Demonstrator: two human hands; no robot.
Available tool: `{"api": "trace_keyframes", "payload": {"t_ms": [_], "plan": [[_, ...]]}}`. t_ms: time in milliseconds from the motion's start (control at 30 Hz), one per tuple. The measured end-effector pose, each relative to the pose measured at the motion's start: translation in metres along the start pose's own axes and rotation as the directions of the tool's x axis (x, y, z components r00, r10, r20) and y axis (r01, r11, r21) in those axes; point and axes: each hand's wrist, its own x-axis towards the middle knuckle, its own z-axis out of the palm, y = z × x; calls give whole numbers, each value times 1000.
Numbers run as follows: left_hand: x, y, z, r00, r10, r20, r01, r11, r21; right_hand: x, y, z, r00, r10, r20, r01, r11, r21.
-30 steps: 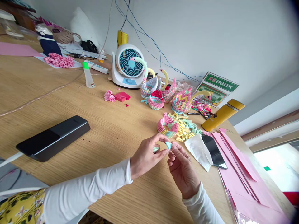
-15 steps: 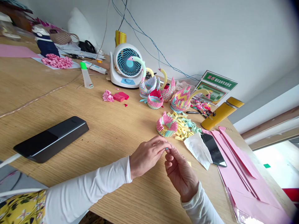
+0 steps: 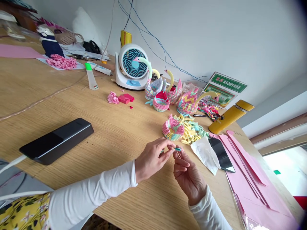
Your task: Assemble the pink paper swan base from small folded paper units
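Observation:
My left hand [image 3: 150,159] and my right hand [image 3: 188,175] meet over the wooden table [image 3: 79,108], fingertips pinched together on a small teal folded paper piece [image 3: 177,149]. Both wrists are in white sleeves. Just beyond the hands sits a half-built pink and yellow origami bowl [image 3: 172,128] beside a heap of yellow and green folded paper pieces [image 3: 191,131]. Farther back stand three finished paper swans [image 3: 168,92].
A black power bank [image 3: 56,140] lies at the left with a white cable. A white tissue [image 3: 205,154], a black phone [image 3: 220,153] and pink paper sheets [image 3: 251,185] lie right. A small desk fan [image 3: 130,67], a yellow bottle [image 3: 230,116] and a glue bottle [image 3: 91,76] sit behind.
The teal piece was pressed between both hands' fingers half a second ago; now the fingertips hold it slightly higher and it shows again. The view shifted a little.

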Motion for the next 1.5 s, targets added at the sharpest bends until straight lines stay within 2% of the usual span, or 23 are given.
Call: {"api": "trace_keyframes", "payload": {"t_ms": [100, 233, 400, 667, 867, 1233, 1367, 1500], "plan": [[-2, -3, 0, 996, 80, 43, -84, 990, 110, 0, 3, -1, 999, 26, 29, -27, 999, 36], [-3, -5, -1, 986, 108, 127, -134, 965, 226, -1, 6, -1, 996, 46, 75, -50, 997, 51], [-3, -8, -3, 952, 231, 201, -292, 881, 373, -2, 7, 0, 997, 77, 24, -79, 993, 92], [-3, -18, -2, 903, 389, 184, -428, 776, 463, -1, 8, -4, 992, 128, 18, -129, 972, 195], [-2, -15, -2, 918, 367, 149, -394, 818, 419, -1, 8, -1, 991, 127, -32, -117, 968, 222], [-3, -13, 2, 965, 261, 33, -258, 909, 327, -6, 13, 16, 978, 12, -210, 14, 992, 123], [-3, -15, 4, 969, 239, 59, -244, 901, 360, -7, 15, 18, 974, -25, -225, 48, 994, 97], [-4, -18, 5, 961, 237, 142, -275, 855, 439, -6, 17, 20, 970, 1, -243, 35, 989, 142]]}}
